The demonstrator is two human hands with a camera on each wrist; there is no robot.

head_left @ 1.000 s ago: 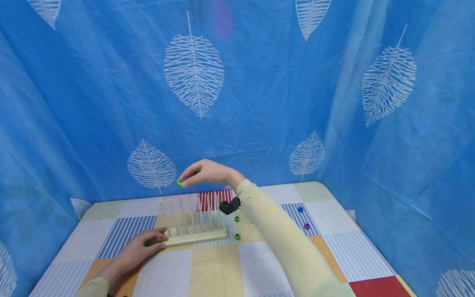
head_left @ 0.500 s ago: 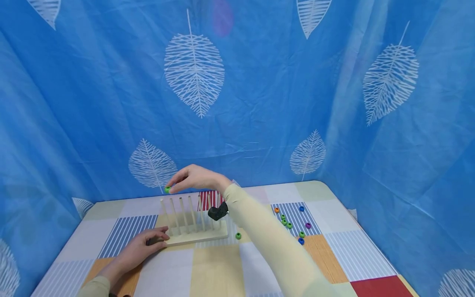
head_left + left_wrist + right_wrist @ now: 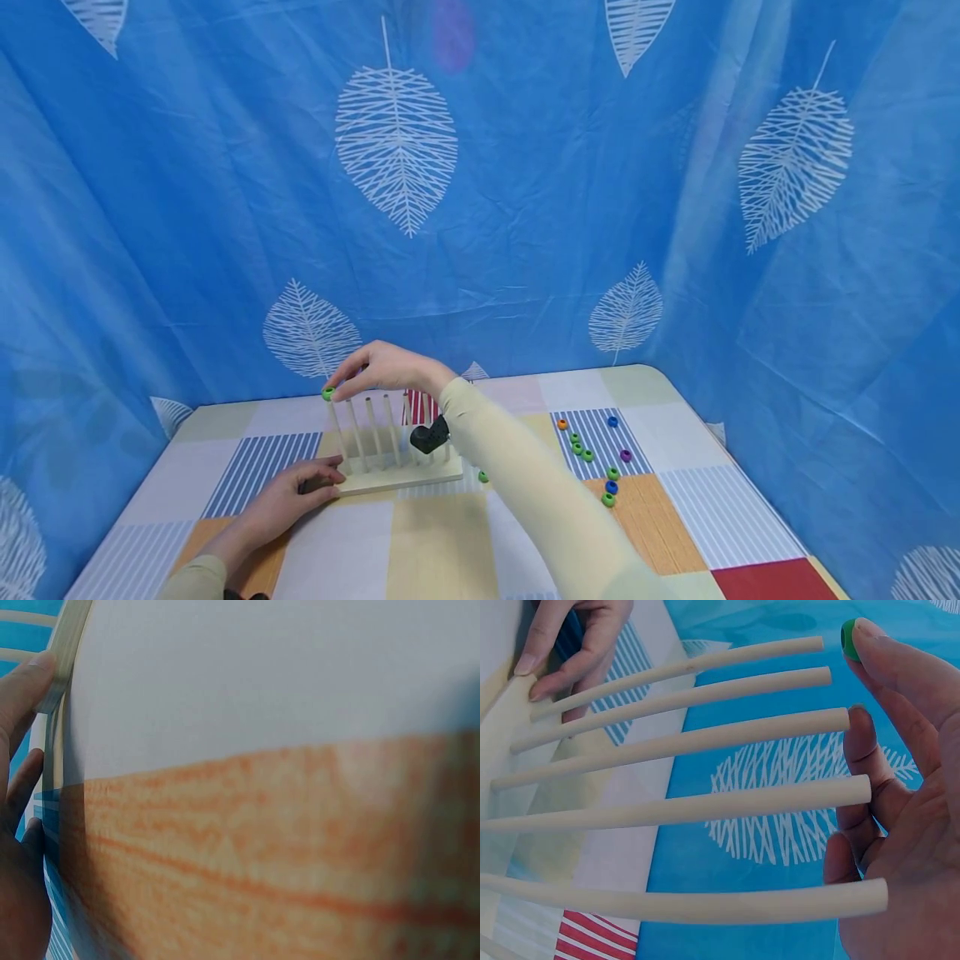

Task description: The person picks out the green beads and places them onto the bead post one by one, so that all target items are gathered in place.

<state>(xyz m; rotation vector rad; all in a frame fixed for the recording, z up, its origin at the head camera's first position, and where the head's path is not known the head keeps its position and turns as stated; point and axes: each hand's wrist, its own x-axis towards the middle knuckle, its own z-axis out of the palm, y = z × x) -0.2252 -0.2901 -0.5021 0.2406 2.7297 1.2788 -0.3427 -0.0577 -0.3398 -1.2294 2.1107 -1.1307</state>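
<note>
A pale wooden peg stand point(image 3: 401, 479) with several upright pegs stands on the table in the head view. At its left end my left hand point(image 3: 288, 498) holds the base between thumb and fingers; the right wrist view also shows that hand point(image 3: 581, 645) on the base edge. My right hand point(image 3: 390, 367) pinches a green bead point(image 3: 328, 393) at the top of the leftmost peg. In the right wrist view the green bead point(image 3: 848, 640) sits just off the tip of the end peg point(image 3: 780, 649). No beads show on the pegs that are visible.
Loose beads lie right of my right sleeve point(image 3: 517, 467): several green ones point(image 3: 577, 448), an orange one point(image 3: 562, 424), two blue ones point(image 3: 612, 487) and a purple one point(image 3: 626, 456). Another green bead point(image 3: 483, 477) is partly behind the sleeve. A blue curtain point(image 3: 510, 208) hangs behind the table.
My right hand has moved left and down with the green bead, from above the middle pegs to the leftmost peg's top. The left hand stays on the base.
</note>
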